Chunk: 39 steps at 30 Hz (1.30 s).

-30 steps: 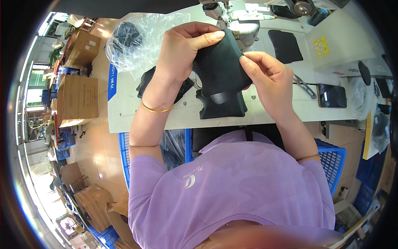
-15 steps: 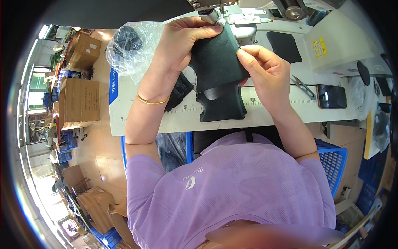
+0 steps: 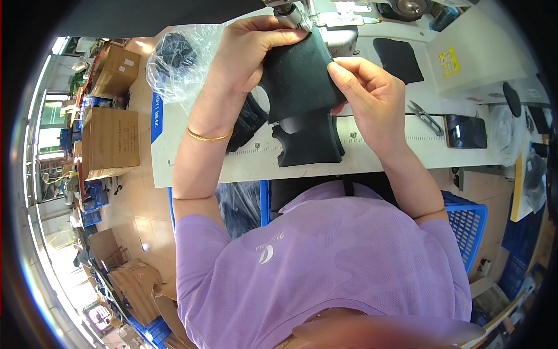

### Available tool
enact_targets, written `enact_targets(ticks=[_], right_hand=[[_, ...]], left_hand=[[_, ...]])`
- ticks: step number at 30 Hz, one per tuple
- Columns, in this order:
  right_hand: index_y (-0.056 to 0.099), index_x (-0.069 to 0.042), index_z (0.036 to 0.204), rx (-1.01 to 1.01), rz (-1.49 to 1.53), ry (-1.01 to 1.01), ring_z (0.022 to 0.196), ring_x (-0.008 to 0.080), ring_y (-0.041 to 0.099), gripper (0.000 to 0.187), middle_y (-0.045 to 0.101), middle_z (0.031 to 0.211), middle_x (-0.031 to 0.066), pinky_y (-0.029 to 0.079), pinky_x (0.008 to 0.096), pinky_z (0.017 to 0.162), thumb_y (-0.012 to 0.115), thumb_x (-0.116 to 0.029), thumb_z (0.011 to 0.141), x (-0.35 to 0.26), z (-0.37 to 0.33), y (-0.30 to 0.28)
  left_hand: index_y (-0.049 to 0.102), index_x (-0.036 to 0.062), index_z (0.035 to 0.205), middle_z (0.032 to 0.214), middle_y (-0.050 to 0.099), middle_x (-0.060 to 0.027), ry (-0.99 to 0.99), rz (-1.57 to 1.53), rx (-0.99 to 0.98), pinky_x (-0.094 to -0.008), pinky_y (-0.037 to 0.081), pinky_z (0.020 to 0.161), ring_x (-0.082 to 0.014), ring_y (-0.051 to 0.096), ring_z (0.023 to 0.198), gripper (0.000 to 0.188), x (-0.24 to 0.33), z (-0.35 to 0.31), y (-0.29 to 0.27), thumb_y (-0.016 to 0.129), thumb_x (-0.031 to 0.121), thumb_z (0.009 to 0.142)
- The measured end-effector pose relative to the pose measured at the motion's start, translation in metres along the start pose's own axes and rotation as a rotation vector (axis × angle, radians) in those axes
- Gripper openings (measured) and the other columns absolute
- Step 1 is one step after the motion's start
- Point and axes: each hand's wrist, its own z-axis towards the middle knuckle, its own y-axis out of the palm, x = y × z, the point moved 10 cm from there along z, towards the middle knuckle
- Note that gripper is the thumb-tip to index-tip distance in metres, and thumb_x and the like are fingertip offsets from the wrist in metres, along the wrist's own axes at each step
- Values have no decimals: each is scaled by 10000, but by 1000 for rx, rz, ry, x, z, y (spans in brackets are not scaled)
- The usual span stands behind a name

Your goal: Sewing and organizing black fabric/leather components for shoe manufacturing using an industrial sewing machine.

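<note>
**Sewing station: black fabric piece held at the machine head**

- **Black fabric piece**: a dark, thick, curved-edged cut part, held up off the table between both hands with its top edge right at the sewing machine. Held taut from two sides, seemingly so that the edge sits flat at the machine.
- **Left hand**: fingers curled over the piece's upper left edge, thumb along the top, gripping it close to the machine's metal parts. A thin gold bangle sits on the wrist.
- **Right hand**: thumb and forefinger pressed together in a pinch on the piece's right edge; the other fingers fold loosely behind.
- **Second black cut piece**: same kind, lying flat on the white work table just below the held one, within easy reach.
- **Stack of dark pieces**: partly hidden under the left forearm, at the table's front.
- **Clear plastic bag**: holds more dark parts, at the table's left end, beside the left hand.
- **Thread snips**: lying on the table to the right of the right hand.
- **Black flat patch**: on the table beyond the right hand.
- **Blue crate**: beside the seated person, under the table's right side.
- **Cardboard boxes**: on the floor well to the left.
</note>
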Motion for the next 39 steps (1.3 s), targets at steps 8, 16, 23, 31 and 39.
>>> enact_targets(ticks=[8,16,23,31,39], right_hand=[[682,31,965,-50,-71,54,611,98,672,230,681,704,43,496,208,535,637,-195,957,-1,-9,-2],[680,28,941,-145,-6,97,615,108,684,248,680,688,53,500,212,536,608,-207,975,3,-12,6],[679,41,937,-136,35,85,618,114,690,260,674,681,53,500,207,529,599,-203,978,5,-13,8],[674,50,984,-159,28,87,612,134,689,252,665,686,64,503,216,525,584,-185,992,4,-15,11],[664,61,1000,-153,49,78,610,147,689,247,660,698,71,507,222,529,569,-168,997,3,-16,15]], left_hand=[[703,-52,965,882,703,-89,-40,165,-101,-234,526,747,-135,660,797,190,8,-3,5,766,22,802],[699,-76,1040,916,707,-97,-109,212,-168,-238,533,726,-134,658,799,329,4,-2,7,822,60,767],[710,-63,1027,913,710,-89,-99,199,-170,-236,526,739,-133,651,800,307,5,-2,7,822,53,765],[698,-56,1044,942,713,-103,-76,313,-180,-250,539,775,-138,672,822,254,1,4,-5,765,28,814],[704,-46,1026,930,710,-100,-151,284,-191,-247,538,761,-135,667,824,250,-8,8,-11,772,35,800]])
